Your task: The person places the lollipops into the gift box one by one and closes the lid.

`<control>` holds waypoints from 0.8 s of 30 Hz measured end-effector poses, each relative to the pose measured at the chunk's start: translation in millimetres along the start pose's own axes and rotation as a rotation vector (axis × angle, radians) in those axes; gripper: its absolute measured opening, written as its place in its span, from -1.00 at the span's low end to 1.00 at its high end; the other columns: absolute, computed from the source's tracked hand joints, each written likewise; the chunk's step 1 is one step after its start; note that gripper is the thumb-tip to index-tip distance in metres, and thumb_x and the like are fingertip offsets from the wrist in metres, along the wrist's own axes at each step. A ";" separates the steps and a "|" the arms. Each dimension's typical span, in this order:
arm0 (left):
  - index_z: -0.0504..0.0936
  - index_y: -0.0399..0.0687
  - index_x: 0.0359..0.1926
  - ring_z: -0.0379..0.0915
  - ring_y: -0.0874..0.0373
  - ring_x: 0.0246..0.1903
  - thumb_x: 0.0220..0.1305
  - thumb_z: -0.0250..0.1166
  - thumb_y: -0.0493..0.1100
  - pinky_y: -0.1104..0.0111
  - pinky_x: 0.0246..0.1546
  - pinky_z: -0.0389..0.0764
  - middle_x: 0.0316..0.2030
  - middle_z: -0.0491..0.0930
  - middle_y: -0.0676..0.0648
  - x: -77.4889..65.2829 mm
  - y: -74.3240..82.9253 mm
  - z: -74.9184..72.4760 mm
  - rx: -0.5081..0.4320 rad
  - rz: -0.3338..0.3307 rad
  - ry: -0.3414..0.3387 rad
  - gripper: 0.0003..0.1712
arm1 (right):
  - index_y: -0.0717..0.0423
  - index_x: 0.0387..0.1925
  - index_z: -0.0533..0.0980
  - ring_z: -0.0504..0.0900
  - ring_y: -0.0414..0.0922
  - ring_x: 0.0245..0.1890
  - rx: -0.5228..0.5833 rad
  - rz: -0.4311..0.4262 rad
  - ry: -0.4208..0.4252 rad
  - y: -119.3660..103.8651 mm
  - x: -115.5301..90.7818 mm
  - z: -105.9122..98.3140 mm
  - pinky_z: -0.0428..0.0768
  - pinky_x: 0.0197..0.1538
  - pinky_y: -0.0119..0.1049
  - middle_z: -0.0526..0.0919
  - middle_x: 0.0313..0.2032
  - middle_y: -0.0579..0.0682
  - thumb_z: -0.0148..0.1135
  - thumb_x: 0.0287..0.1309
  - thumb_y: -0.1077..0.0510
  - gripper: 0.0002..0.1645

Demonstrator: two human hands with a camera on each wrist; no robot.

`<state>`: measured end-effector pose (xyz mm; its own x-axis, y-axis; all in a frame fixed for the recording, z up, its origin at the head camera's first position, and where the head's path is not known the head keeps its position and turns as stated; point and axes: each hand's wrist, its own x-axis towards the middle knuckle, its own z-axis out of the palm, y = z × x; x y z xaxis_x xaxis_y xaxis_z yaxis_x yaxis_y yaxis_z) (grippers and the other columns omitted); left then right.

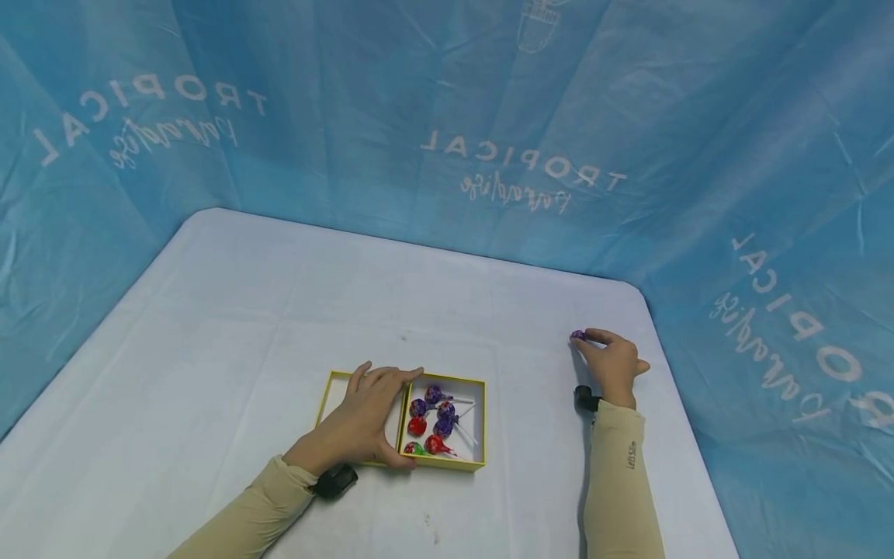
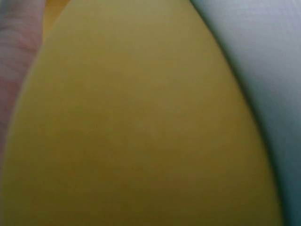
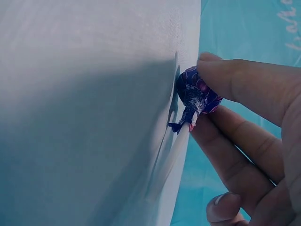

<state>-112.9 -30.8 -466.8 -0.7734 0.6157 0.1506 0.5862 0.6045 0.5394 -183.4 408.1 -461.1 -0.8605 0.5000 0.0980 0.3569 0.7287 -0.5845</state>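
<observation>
A yellow-edged box (image 1: 483, 423) lies opened out on the table, its white-lined lid to the left and its tray to the right. My left hand (image 1: 365, 423) spans it near the fold, thumb at the near edge and fingers at the far edge, holding it. Several lollipops (image 1: 445, 411) in purple, red and green wrappers lie in the tray. Far to the right, my right hand (image 1: 611, 366) pinches a purple-wrapped lollipop (image 3: 192, 92) by its head between thumb and fingers. Its white stick (image 3: 169, 162) slants down close to the tabletop. The box's yellow side (image 2: 141, 113) fills the left wrist view.
The white-covered table (image 1: 230, 310) has rounded far corners. Blue printed curtains (image 1: 391, 101) hang around its back and sides. Small dark marks (image 1: 431, 528) show on the cloth in front of the box.
</observation>
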 end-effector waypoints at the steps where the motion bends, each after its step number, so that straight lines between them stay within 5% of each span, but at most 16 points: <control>1: 0.09 0.17 0.57 0.15 -0.08 0.40 -0.42 0.63 0.45 -0.23 0.44 -0.15 0.34 0.39 -0.01 -0.1 0.0 0.0 0.003 0.001 0.002 0.52 | 0.19 0.03 0.69 0.49 0.26 0.23 -0.006 -0.001 -0.007 -0.1 0.4 -0.4 -0.05 0.18 0.29 0.70 0.05 0.23 0.42 0.18 -0.04 -0.51; 16: 0.12 0.11 0.56 0.14 -0.05 0.40 -0.42 0.62 0.46 -0.18 0.46 -0.20 0.34 0.38 0.02 0.8 -0.8 2.7 -0.027 -0.007 -0.004 0.51 | 0.20 -0.03 0.71 0.49 0.26 0.21 -0.034 -0.027 -0.037 -2.2 -2.4 -5.0 -0.03 0.17 0.31 0.71 0.02 0.24 0.42 0.18 -0.04 -0.55; 24: 0.08 0.18 0.57 0.14 -0.04 0.40 -0.40 0.61 0.47 -0.18 0.47 -0.19 0.34 0.37 0.01 0.1 -2.7 2.7 -0.009 -0.009 -0.006 0.50 | 0.13 -0.10 0.75 0.59 0.21 0.07 0.015 -0.128 -0.005 -15.1 -19.9 1.9 -0.04 0.04 0.20 0.77 -0.12 0.17 0.46 0.13 -0.06 -0.60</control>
<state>-113.9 -31.0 -470.5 -0.7769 0.6136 0.1409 0.5774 0.6053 0.5479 -172.3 386.2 -455.8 -0.9002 0.4014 0.1687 0.2388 0.7791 -0.5796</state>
